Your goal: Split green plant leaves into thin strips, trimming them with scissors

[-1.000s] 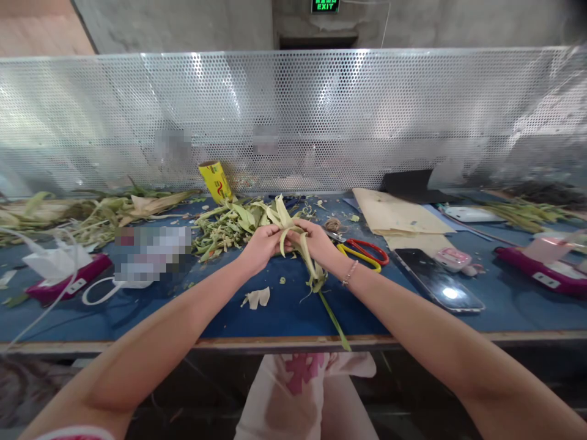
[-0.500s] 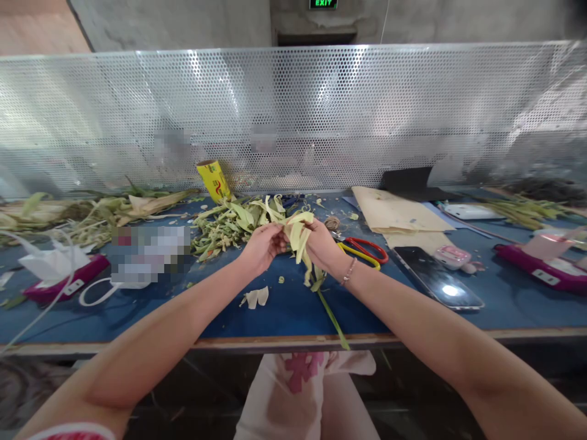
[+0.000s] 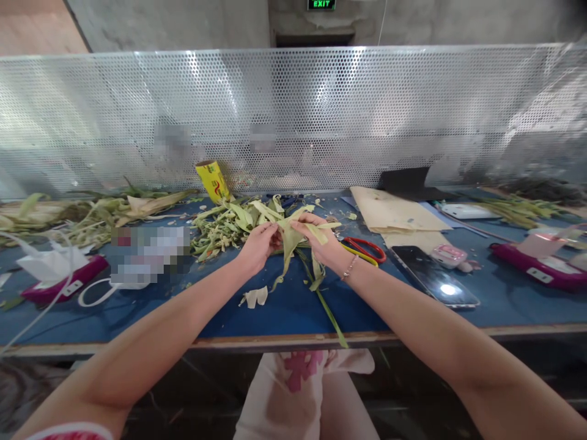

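Where the front edge of the blue table (image 3: 238, 327) is met, a pale garment with a pink pattern (image 3: 279, 397) is seen below it, and a narrow green strip (image 3: 331, 316) is laid across that edge. Farther in, small pale scraps (image 3: 255, 297) are scattered on the surface. To the right, a dark phone (image 3: 435, 275) is placed flat, with a light reflected in its screen; a pink case (image 3: 450, 255) is set just beyond it. A pale green leaf (image 3: 290, 237) is held above the table's middle, between the two hands. Its left side is pinched between the thumb and fingers of the left hand (image 3: 261, 243); its right side is gripped by the right hand (image 3: 318, 238), across which a pale strip is draped. Scissors with red and yellow handles (image 3: 369, 245) are partly hidden behind the right hand. Beyond the left hand, cut plant pieces (image 3: 220, 229) are heaped. Brown paper (image 3: 397, 209) is laid at right; a yellow tube (image 3: 213, 182) is stood, tilted, behind the heap. The far side is bounded by a perforated metal screen (image 3: 293, 91).
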The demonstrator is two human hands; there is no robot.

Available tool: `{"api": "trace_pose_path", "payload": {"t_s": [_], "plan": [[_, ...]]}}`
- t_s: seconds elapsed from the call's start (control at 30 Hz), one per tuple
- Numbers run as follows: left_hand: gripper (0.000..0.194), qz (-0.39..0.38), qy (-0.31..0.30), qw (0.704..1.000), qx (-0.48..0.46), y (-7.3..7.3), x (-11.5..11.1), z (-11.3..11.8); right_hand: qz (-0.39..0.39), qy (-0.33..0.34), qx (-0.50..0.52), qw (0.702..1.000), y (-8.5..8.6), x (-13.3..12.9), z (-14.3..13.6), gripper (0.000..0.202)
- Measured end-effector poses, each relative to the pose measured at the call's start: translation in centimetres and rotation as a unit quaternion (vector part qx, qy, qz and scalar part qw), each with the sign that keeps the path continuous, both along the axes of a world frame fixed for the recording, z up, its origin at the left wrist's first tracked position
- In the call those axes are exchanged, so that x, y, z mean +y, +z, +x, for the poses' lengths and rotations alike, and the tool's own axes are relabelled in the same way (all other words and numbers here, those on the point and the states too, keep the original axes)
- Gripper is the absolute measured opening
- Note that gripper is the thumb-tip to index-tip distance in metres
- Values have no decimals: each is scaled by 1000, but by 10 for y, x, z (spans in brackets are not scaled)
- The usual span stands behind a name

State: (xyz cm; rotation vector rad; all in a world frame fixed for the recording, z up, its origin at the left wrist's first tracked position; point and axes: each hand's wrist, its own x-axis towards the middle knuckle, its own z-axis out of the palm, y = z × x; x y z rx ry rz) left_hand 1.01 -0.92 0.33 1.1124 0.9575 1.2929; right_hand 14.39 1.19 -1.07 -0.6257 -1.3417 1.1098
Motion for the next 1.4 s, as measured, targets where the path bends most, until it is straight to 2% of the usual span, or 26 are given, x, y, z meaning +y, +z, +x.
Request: {"api": "trace_pose_path", "payload": {"t_s": [0.13, 0.23, 0.3, 0.47, 0.6, 0.7, 0.77, 0.93, 1.13, 1.27, 1.4], "plan": [[23, 14, -66, 997, 42, -1, -4, 3, -24, -32, -27, 999, 1, 3, 2, 22], [20, -4, -126, 990, 61, -1, -8, 6, -52, -8, -48, 997, 4, -1, 2, 20], [21, -3, -146, 986, 83, -1, -9, 6, -70, 18, -63, 995, 6, -3, 2, 20], [11, 1, -151, 982, 110, 1, -10, 4, -130, 93, -2, 987, 13, -8, 5, 21], [5, -45, -143, 986, 76, 3, -10, 4, -110, 165, -23, 980, 14, -6, 11, 22], [14, -83, -154, 984, 36, 5, -8, 2, -95, 185, -54, 977, 13, -4, 14, 24], [18, -95, -158, 983, 18, 6, -8, 1, -92, 182, -56, 978, 13, -4, 14, 26], [8, -52, -137, 989, 21, 8, -7, 1, -107, 142, -24, 984, 13, -6, 10, 34], [17, 31, -145, 983, 105, 3, -4, 0, -143, 45, 15, 989, 12, -4, 8, 21], [24, 68, -133, 972, 179, 1, -3, -2, -147, 60, 39, 987, 15, -6, 10, 19], [26, 72, -108, 964, 232, 2, -2, -3, -117, 82, 12, 990, 16, -7, 9, 20]]}}
